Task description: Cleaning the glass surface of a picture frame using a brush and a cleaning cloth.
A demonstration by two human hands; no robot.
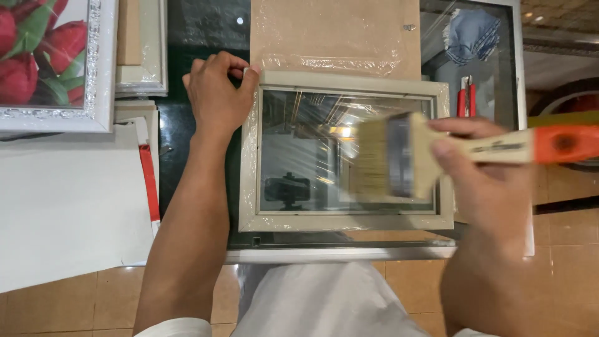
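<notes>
Brush over a pinned frame.
Left hand (pixel 216 93) clamps the pale plastic-wrapped picture frame (pixel 345 151) at ten o'clock, steadying it; right hand (pixel 483 171) grips the orange-handled flat bristle brush (pixel 399 156) above its glass.

A dark glass tabletop (pixel 199 25) with a metal edge fills the scene. Below it lies a floor of orange-brown tiles (pixel 561 274). Left of the tabletop rests a white board (pixel 62 200), and above that a silver-framed picture of red flowers (pixel 43 62). Ceiling lights reflect off the glass.

A framing workshop: picture frames (pixel 346 153), backing board (pixel 337 34), glass worktable (pixel 337 253).
</notes>
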